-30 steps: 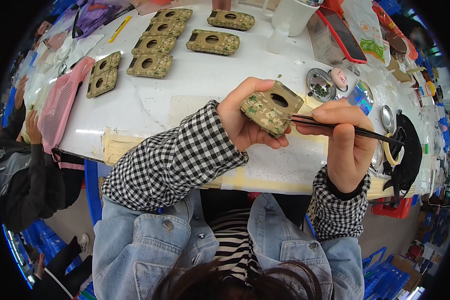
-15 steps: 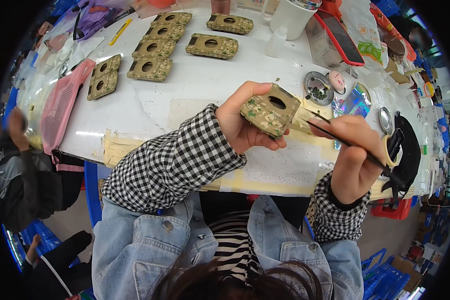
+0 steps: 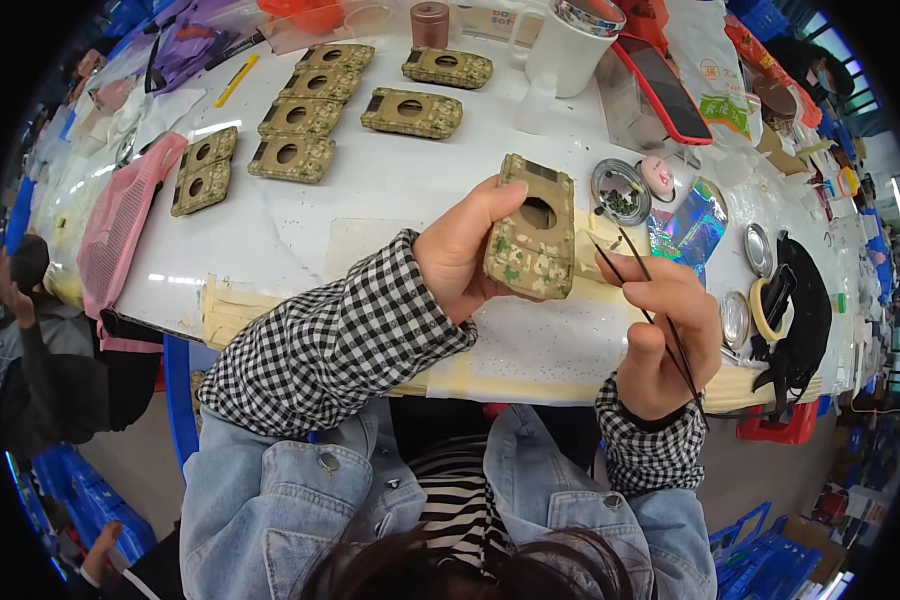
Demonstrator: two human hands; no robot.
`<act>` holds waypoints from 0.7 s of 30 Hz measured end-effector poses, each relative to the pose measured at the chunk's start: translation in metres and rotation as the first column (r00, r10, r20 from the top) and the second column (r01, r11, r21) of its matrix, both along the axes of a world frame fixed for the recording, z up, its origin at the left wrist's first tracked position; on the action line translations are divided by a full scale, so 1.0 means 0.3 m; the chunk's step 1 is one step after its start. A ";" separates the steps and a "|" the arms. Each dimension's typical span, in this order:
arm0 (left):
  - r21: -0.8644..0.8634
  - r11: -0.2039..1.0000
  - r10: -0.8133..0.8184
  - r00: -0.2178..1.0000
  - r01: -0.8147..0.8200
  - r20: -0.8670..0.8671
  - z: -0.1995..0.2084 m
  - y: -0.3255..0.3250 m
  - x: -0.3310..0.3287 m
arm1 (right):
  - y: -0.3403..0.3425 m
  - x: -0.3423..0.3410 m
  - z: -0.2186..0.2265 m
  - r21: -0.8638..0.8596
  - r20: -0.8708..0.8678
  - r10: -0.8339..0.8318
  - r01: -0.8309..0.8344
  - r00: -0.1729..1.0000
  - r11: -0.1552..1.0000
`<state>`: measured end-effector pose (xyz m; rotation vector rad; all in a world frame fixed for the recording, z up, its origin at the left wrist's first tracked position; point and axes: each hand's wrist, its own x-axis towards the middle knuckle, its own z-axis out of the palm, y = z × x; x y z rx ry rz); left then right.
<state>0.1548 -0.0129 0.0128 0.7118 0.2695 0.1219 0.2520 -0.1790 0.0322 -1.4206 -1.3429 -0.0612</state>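
Observation:
My left hand [image 3: 458,242] grips a camouflage-painted model tank hull [image 3: 532,252] by its left side, thumb on the upper edge. The hull stands lengthwise, its round hole facing up. To its right, my right hand [image 3: 678,325] is closed on thin black tweezers [image 3: 611,262]. Their tips are parted and point up and left, apart from the hull. Beyond the tips lies a round clear dish [image 3: 599,188] with small dark bits in it. Whether the tweezers pinch a tiny bit is too small to tell.
Several matching hulls [image 3: 300,117] stand in rows farther back. At the back right are a white mug [image 3: 573,50] and a red-cased phone [image 3: 665,88] on a clear box. A pink mesh bag [image 3: 130,225] lies left; a tape roll [image 3: 760,308] and black pouch [image 3: 805,310] lie right.
My left hand has turned the hull from slanted to nearly lengthwise. My right hand has moved down and left, and the tweezers now point more upward, toward the dish.

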 end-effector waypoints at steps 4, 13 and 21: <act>0.023 0.999 0.027 0.995 -0.030 0.100 -0.004 -0.005 0.006 | 0.007 0.022 -0.016 -0.019 0.127 0.057 -0.055 0.990 0.998; 0.131 0.989 0.058 0.993 -0.071 0.105 -0.014 0.000 0.002 | 0.020 -0.019 -0.002 -0.023 0.063 -0.073 0.074 0.995 0.997; -0.048 0.997 -0.064 0.998 0.063 -0.017 -0.025 0.007 0.001 | 0.029 0.003 -0.014 0.056 0.206 -0.062 0.052 0.977 0.997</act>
